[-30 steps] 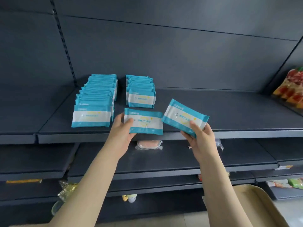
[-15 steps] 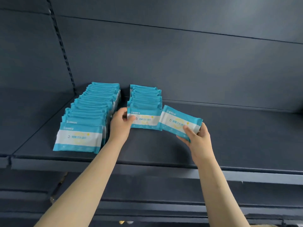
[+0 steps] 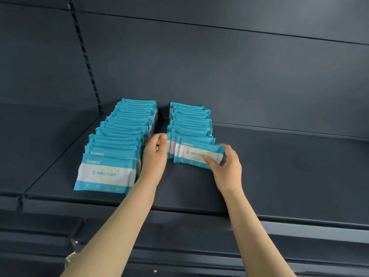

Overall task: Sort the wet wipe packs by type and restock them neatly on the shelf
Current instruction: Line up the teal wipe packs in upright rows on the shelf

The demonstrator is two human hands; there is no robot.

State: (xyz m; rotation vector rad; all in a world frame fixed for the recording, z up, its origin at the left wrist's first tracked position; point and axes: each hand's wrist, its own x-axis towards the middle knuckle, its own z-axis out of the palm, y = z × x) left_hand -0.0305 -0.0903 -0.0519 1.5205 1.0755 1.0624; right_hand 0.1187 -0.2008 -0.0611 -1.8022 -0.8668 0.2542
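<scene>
Two rows of blue-and-white wet wipe packs stand on the dark shelf (image 3: 289, 172): a long left row (image 3: 119, 134) and a shorter right row (image 3: 190, 118). My right hand (image 3: 225, 168) grips the right end of a wet wipe pack (image 3: 195, 153), which leans slightly tilted against the front of the right row. Just behind it stands another pack (image 3: 170, 145). My left hand (image 3: 154, 154) sits in the gap between the rows with its curled fingers on that pack's left edge. The front pack hides most of the one behind it.
Right of the packs the shelf surface stretches bare to the frame edge. A slotted upright (image 3: 85, 56) runs up the back panel at the left. Lower shelves (image 3: 179, 246) lie below, with a crinkled wrapper (image 3: 71, 254) at the lower left.
Both hands moved up onto the shelf. The left-hand pack went to the front of the right row, and the right-hand pack swung in from the right to lean in front of it.
</scene>
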